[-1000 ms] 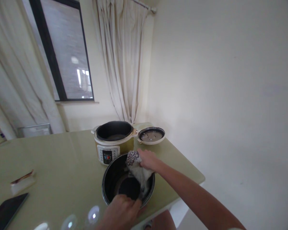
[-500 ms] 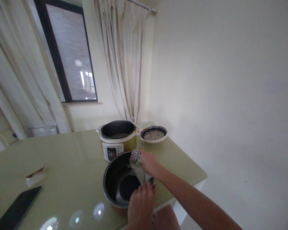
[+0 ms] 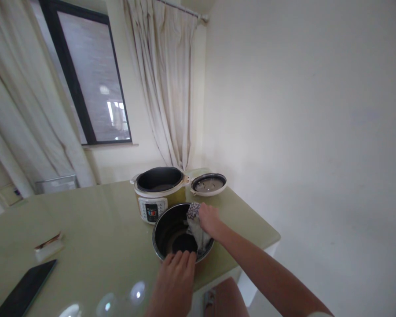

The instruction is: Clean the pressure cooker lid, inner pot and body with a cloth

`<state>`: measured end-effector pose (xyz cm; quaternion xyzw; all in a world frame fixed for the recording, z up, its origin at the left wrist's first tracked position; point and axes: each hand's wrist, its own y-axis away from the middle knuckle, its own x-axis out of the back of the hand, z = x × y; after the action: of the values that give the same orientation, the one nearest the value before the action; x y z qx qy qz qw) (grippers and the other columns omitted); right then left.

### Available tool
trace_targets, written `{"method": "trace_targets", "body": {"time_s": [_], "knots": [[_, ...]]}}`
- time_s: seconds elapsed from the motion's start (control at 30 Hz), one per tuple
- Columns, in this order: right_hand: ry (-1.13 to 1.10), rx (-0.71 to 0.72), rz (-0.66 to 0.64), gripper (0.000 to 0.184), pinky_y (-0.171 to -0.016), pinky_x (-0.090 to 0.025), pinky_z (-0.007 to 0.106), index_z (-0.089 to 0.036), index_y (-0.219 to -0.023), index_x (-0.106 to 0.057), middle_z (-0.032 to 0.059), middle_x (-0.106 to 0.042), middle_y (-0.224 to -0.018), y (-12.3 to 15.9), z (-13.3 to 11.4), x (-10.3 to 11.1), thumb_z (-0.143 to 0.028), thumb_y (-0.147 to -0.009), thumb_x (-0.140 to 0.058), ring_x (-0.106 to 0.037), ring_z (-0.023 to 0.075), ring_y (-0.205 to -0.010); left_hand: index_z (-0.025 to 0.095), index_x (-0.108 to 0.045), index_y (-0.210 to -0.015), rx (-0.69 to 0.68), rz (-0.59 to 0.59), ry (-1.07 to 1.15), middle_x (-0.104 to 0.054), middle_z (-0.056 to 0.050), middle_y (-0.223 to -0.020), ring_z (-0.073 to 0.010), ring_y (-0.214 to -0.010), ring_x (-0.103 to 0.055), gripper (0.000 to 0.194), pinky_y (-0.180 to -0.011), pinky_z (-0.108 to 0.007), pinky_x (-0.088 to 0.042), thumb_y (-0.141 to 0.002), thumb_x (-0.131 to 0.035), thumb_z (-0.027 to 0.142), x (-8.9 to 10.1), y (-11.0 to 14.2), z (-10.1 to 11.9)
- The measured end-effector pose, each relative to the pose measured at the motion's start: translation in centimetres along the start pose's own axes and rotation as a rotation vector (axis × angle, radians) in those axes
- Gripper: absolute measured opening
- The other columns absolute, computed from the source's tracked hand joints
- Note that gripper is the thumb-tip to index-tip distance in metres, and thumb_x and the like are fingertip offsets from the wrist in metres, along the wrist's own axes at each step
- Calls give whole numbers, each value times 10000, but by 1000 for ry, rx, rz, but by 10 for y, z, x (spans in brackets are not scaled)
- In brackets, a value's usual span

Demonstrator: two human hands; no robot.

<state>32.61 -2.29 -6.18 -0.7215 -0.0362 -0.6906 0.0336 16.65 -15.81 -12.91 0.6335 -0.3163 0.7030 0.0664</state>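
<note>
A dark round inner pot (image 3: 165, 231) rests on the table close to me, its mouth tilted toward me. My left hand (image 3: 178, 275) grips its near rim, fingers curled over the edge. Bunched in my right hand (image 3: 209, 218) is a patterned cloth (image 3: 197, 231), pressed over the right rim and hanging down the inside wall. Just behind the pot stands a white and gold electric pressure cooker (image 3: 160, 191) with a dark, uncovered opening and a control panel in front. Its round lid (image 3: 208, 185) lies beside it on the right, inner side up.
The glossy green table (image 3: 95, 229) has a rounded corner at right, near the white wall (image 3: 303, 132). At left lie a dark tablet or phone (image 3: 24, 288) and a small white box-like item (image 3: 49, 246). Curtains (image 3: 165, 88) and a window stand behind.
The pot has shifted slightly right and up in view. My left hand has moved left along the near rim, away from the cloth. My right hand still holds the cloth at the right rim.
</note>
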Motion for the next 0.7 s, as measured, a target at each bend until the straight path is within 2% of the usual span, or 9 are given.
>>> {"method": "trace_targets", "body": {"time_s": [0.1,0.17,0.27,0.37,0.43,0.47,0.53,0.6,0.7], "knots": [[35,39,7,298,-874,-571,348,-117,-1233,-652,202,-761,-1120,0,-5,0,-94,-940,-608,-752,306,-1112,152,-758,-1078,163,8,0,-802,-124,-943,-267,-883,-771,232,-757,-368,-555,-973,-554,180,-11,-24,47],[48,68,8,296,-875,-571,356,-120,-1245,-642,187,-759,-1115,0,-3,1,-98,-953,-594,-749,301,-1094,169,-749,-951,154,25,19,-780,-84,-789,-232,-730,-755,203,-645,-320,-498,-1011,-557,202,-15,-31,56],[100,192,86,311,-915,-554,392,-114,-1298,-613,214,-714,-1226,-1,9,5,-107,-997,-531,-701,305,-1156,217,-728,-895,15,123,77,-767,-29,-734,-220,-692,-745,101,-665,-324,-480,-942,-733,306,-17,-20,33],[203,666,155,329,-1006,-499,396,-163,-1335,-607,184,-677,-1323,-6,21,10,-163,-1085,-393,-626,264,-1238,248,-691,-801,-82,149,144,-741,7,-685,-198,-670,-721,262,-697,-333,-458,-858,-833,461,-16,0,-5],[258,973,104,369,-1028,-472,368,-222,-1307,-637,122,-696,-1313,-12,20,10,-206,-1121,-318,-615,224,-1231,249,-668,-738,-109,117,183,-729,14,-658,-182,-640,-697,360,-674,-334,-423,-796,-872,539,-13,8,-23],[285,1051,75,383,-1014,-474,359,-229,-1283,-654,109,-708,-1295,-16,17,8,-217,-1126,-305,-623,217,-1211,248,-663,-718,-120,102,201,-728,18,-652,-176,-629,-688,392,-663,-334,-407,-761,-891,564,-12,10,-28],[333,1079,64,390,-954,-497,363,-177,-1242,-683,144,-730,-1243,-22,4,-1,-201,-1114,-315,-650,237,-1154,249,-669,-698,-128,84,228,-733,24,-650,-171,-620,-679,419,-658,-336,-389,-705,-922,582,-10,9,-32],[340,1025,76,385,-878,-521,375,-99,-1244,-686,204,-746,-1189,-26,-15,-16,-157,-1087,-339,-682,269,-1097,251,-682,-692,-130,59,241,-738,27,-653,-169,-619,-676,403,-659,-337,-381,-700,-927,571,-8,5,-34],[229,952,-26,337,-809,-544,364,-58,-1299,-668,220,-758,-1197,-21,-44,-41,-169,-1003,-550,-713,298,-1069,250,-696,-681,-126,45,248,-739,12,-650,-176,-637,-677,397,-659,-336,-380,-726,-899,589,-8,2,-37]]}}
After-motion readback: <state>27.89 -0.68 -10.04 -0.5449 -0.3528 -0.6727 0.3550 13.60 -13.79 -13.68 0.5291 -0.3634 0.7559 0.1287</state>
